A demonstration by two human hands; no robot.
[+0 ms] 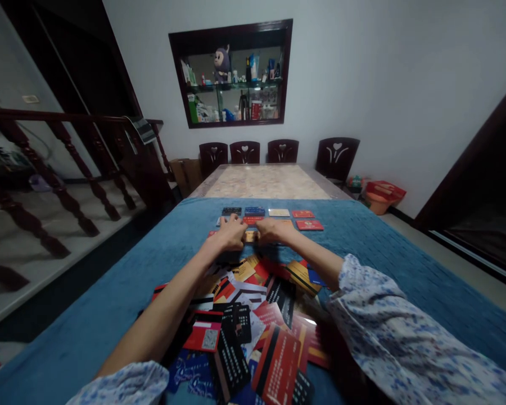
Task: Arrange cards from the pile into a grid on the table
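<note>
My left hand (231, 232) and my right hand (274, 231) meet over the rows of cards, fingers curled in. Between their fingertips is a small gold-yellow card (250, 237), gripped at its two sides; whether it is one card or a stack I cannot tell. Just beyond lie neat stacks: black cards (231, 211), blue cards (254, 211), cream cards (279, 212), red cards (303, 214) and, nearer, more red cards (310, 225). A red stack (253, 220) shows between my hands. Other cards there are partly hidden by my fingers.
Under my forearms spreads a loose heap of mixed cards, with a red card (278, 365) on top and a black card (231, 354) beside it. A blue cloth (362, 253) covers the near table; the bare tabletop (261, 181) shows beyond. Chairs (283, 151) stand behind.
</note>
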